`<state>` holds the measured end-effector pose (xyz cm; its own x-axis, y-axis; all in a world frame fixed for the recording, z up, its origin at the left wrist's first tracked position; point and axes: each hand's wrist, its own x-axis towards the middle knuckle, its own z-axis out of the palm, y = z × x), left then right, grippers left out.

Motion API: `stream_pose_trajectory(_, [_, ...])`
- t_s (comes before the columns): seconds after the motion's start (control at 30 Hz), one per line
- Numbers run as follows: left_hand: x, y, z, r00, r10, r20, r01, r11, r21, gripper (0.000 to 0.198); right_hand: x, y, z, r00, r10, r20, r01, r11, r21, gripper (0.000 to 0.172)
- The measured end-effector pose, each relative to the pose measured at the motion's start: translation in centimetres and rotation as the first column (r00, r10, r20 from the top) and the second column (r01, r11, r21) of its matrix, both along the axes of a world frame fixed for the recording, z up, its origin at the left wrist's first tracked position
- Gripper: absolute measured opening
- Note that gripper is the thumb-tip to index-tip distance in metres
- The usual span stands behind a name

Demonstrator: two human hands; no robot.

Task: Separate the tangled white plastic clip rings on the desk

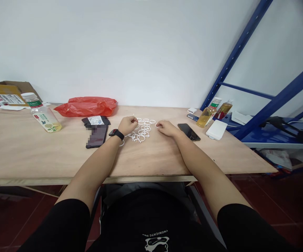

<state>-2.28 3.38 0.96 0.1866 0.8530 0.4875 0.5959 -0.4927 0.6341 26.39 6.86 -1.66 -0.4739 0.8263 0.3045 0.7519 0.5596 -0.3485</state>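
Several white plastic rings [143, 132] with small tabs lie in a loose, overlapping group on the wooden table. At the left edge of the group is my left hand [128, 125], wearing a black watch on its wrist. Its fingers are curled together, and whatever they may hold is hidden. To the right of the rings, my right hand [166, 128] rests low over the table with thumb and fingers pinched. A bit of a white ring [157, 126] shows at its fingertips.
A phone [97, 136] and a black packet [96, 121] lie left, before a red plastic bag [88, 106]. A tilted bottle [43, 113] stands farther left. On the right are another phone [189, 131], a white case [216, 130], a bottle [207, 113] and blue shelving [274, 101].
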Motion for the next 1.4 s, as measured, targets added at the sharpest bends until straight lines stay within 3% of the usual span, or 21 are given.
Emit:
stream_pose_trajectory(0.13, [-0.2, 0.0, 0.3, 0.998, 0.050, -0.033, -0.050, 0.999, 0.003, 0.028, -0.1, -0.4, 0.2, 1.000, -0.010, 0.004, 0.011, 0.998, -0.065, 0.034])
stream_pose_trajectory(0.37, [-0.5, -0.3, 0.6, 0.980, 0.085, -0.182, -0.079, 0.996, 0.041, 0.034, -0.1, -0.8, 0.4, 0.998, 0.052, 0.037, -0.049, 0.997, -0.067, 0.035])
stream_pose_trajectory(0.47, [-0.5, -0.3, 0.5, 0.927, 0.133, -0.351, -0.118, 0.991, 0.062, 0.030, -0.1, -0.8, 0.3, 1.000, 0.022, -0.022, -0.023, 0.999, -0.039, 0.030])
stream_pose_trajectory(0.63, [-0.6, -0.1, 0.4, 0.826, 0.108, -0.553, -0.113, 0.993, 0.024, 0.025, -0.6, -0.6, 0.2, 0.989, -0.019, -0.145, 0.019, 1.000, 0.003, 0.022])
stream_pose_trajectory(0.77, [-0.3, -0.3, 0.6, 0.809, 0.092, -0.580, -0.081, 0.996, 0.045, 0.029, -1.1, -0.7, 0.4, 0.983, -0.034, -0.179, 0.040, 0.999, 0.030, 0.021])
stream_pose_trajectory(0.9, [0.9, -0.5, 0.3, 0.832, 0.007, -0.555, 0.045, 0.996, 0.081, 0.033, -1.5, -1.1, 0.5, 0.973, -0.068, -0.219, 0.073, 0.997, 0.014, 0.018])
stream_pose_trajectory(1.1, [2.2, -0.5, -1.1, 0.797, -0.131, -0.589, 0.153, 0.988, -0.012, 0.039, -1.4, -1.0, 0.2, 0.937, -0.094, -0.337, 0.056, 0.991, -0.122, 0.013])
stream_pose_trajectory(1.23, [1.9, -0.4, -1.1, 0.810, -0.120, -0.574, 0.131, 0.991, -0.023, 0.035, -1.3, -0.6, -0.2, 0.901, -0.133, -0.414, 0.031, 0.969, -0.245, 0.013])
stream_pose_trajectory(1.4, [1.7, -0.3, -0.7, 0.812, -0.011, -0.584, 0.016, 1.000, 0.004, 0.037, -1.4, -0.6, -0.4, 0.875, -0.133, -0.466, -0.031, 0.944, -0.328, 0.013])
